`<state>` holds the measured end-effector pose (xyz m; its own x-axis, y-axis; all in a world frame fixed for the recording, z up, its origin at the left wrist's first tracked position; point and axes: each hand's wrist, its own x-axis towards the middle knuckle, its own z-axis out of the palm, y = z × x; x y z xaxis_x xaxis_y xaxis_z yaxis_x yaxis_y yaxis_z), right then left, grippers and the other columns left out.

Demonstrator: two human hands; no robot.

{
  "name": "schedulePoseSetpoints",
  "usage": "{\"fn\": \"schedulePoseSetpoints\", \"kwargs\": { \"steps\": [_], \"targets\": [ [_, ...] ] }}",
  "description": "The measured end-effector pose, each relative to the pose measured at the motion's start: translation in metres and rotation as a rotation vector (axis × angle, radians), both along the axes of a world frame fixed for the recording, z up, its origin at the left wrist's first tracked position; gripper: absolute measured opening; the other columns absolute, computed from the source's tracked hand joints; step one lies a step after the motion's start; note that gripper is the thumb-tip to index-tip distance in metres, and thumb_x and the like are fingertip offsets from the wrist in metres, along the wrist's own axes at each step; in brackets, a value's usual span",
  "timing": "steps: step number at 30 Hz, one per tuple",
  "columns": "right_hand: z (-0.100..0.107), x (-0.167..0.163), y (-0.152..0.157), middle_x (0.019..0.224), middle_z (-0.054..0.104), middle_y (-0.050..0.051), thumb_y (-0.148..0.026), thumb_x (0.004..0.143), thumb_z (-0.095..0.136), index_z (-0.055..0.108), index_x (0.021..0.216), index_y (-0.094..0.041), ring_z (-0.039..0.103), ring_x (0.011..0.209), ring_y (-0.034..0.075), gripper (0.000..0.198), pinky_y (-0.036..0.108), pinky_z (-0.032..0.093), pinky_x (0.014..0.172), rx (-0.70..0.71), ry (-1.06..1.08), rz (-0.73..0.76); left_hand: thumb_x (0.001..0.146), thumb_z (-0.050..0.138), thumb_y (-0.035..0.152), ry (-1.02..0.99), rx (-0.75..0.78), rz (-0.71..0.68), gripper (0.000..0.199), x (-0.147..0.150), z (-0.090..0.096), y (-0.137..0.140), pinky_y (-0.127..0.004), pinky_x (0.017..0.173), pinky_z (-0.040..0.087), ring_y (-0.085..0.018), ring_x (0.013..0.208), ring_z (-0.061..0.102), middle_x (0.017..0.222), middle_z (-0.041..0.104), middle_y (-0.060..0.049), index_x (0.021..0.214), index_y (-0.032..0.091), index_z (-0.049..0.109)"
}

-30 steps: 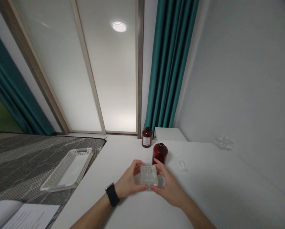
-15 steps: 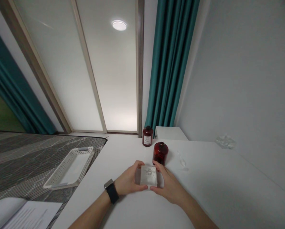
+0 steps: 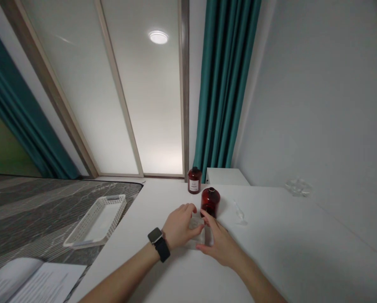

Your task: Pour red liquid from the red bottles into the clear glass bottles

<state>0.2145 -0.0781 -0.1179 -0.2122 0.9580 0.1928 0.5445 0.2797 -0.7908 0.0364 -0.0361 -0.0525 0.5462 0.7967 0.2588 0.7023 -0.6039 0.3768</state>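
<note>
A clear, square glass-like container (image 3: 195,240) rests on the white table, partly covered by my hands. My right hand (image 3: 221,242) holds its right side, with the thumb at the near edge and the fingers at the far edge. My left hand (image 3: 180,227), a dark watch (image 3: 159,244) on its wrist, reaches over the container's top. Its fingers curve, with a gap between thumb and index; whether they touch the lid area is hidden. Just beyond stands a dark red-brown glass bottle (image 3: 210,201) with an uncapped neck.
A labelled brown bottle (image 3: 194,181) stands at the table's (image 3: 270,252) far edge. A thin clear item, perhaps a dropper (image 3: 239,213), lies to the right. Near the wall sits a clear glass piece (image 3: 298,187). Left are a white basket (image 3: 70,242) and open book (image 3: 58,277).
My left hand has moved from the container's left side to over its top, hiding much of it. The right hand stays at the right side. The view has shifted slightly.
</note>
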Motion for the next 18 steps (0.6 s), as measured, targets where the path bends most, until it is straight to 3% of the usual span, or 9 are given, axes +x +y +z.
{"fn": "schedulePoseSetpoints", "kwargs": {
  "steps": [5,12,15,18],
  "targets": [
    [0.002,-0.001,-0.001,0.143,0.05,0.01,-0.018,0.069,0.079,0.023,0.152,-0.032,0.048,0.133,0.028,0.1,0.047,0.038,0.11,0.009,-0.002,0.007,0.084,0.06,0.027,-0.026,-0.029,-0.024,0.018,-0.003,-0.001,0.003,-0.035,0.076,0.047,-0.024,0.087,0.059,0.094,0.063,-0.005,0.097,0.019,0.052],
    [0.006,0.0,-0.002,0.147,0.047,0.01,-0.016,0.071,0.078,0.02,0.153,-0.032,0.049,0.132,0.027,0.101,0.047,0.037,0.111,-0.021,-0.007,0.02,0.091,0.055,0.033,-0.236,-0.269,-0.234,0.022,-0.04,0.0,0.021,-0.034,0.079,0.05,-0.02,0.09,0.059,0.103,0.062,-0.006,0.109,0.019,0.054],
    [0.006,0.001,-0.002,0.148,0.046,0.011,-0.015,0.072,0.076,0.018,0.154,-0.032,0.047,0.134,0.027,0.102,0.048,0.036,0.112,-0.027,0.0,0.029,0.093,0.055,0.032,-0.273,-0.219,-0.257,0.023,-0.049,0.002,0.018,-0.037,0.085,0.05,-0.021,0.095,0.059,0.106,0.061,-0.007,0.112,0.019,0.054],
    [0.003,0.002,-0.001,0.148,0.046,0.011,-0.016,0.074,0.075,0.015,0.154,-0.032,0.046,0.135,0.027,0.102,0.049,0.034,0.112,-0.029,0.019,0.042,0.093,0.057,0.031,-0.242,-0.045,-0.299,0.021,-0.05,0.002,0.01,-0.04,0.09,0.047,-0.023,0.101,0.056,0.108,0.06,-0.009,0.11,0.019,0.056]
  ]
}}
